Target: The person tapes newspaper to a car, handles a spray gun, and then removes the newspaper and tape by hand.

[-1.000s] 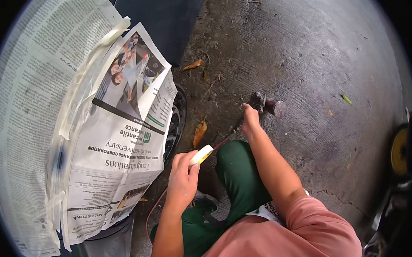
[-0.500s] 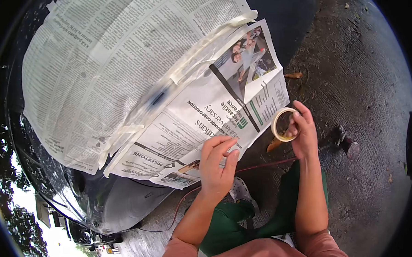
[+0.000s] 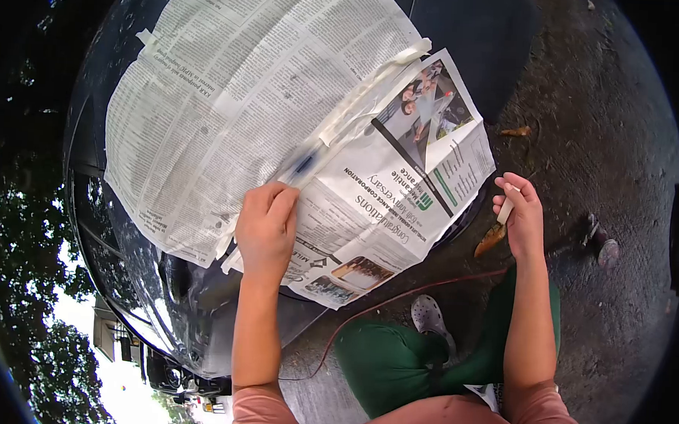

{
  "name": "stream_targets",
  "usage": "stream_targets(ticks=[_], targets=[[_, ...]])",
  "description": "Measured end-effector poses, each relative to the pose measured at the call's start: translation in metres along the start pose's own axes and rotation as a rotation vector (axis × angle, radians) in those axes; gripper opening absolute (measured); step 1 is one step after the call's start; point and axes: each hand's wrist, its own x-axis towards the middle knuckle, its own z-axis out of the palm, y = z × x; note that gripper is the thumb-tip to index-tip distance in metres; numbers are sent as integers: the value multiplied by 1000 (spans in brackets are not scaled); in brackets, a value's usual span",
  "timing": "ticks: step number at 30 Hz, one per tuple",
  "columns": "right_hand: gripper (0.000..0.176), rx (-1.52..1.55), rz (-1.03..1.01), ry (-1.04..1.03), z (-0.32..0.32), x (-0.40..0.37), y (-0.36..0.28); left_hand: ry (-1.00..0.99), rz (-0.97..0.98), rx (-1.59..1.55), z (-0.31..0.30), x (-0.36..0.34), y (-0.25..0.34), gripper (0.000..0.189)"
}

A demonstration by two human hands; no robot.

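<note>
My left hand (image 3: 267, 228) rests at the lower end of the seam between two newspaper sheets, its fingers bent and close together. Its fingertips are at the taped edge, and whatever they grip is hidden. The larger newspaper sheet (image 3: 207, 115) covers the dark car panel; the second newspaper sheet (image 3: 401, 192) hangs toward me. Strips of masking tape (image 3: 375, 81) run along the seam, with a small dark patch (image 3: 305, 163) showing between them. Off to the right, my right hand (image 3: 521, 216) is closed on a roll of masking tape (image 3: 505, 210), seen nearly edge-on.
The dark car body (image 3: 468, 51) curves around the papers. A reddish hose (image 3: 396, 294) crosses the wet concrete ground (image 3: 570, 131). Brown leaves (image 3: 490, 240) and a dark object (image 3: 605, 246) lie at the right. My shoe (image 3: 429, 318) is below the paper.
My left hand has moved left and up from over the lower sheet to the taped seam. My right hand stays to the right, its tape roll now turned edge-on. The view has shifted.
</note>
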Motion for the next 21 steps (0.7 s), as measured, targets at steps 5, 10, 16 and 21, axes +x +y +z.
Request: stream_targets(ticks=[5,10,16,21], targets=[[33,-72,-25,2,-2,-1,0,-227,200,199,-12,23,-9,30],[33,-118,-13,-10,3,2,4,-372,309,303,-22,39,-6,29],[34,-159,-6,-48,8,1,14,-430,430,345,-24,48,-9,22],[34,-166,-10,-53,10,2,15,-471,444,356,-28,45,-15,25]])
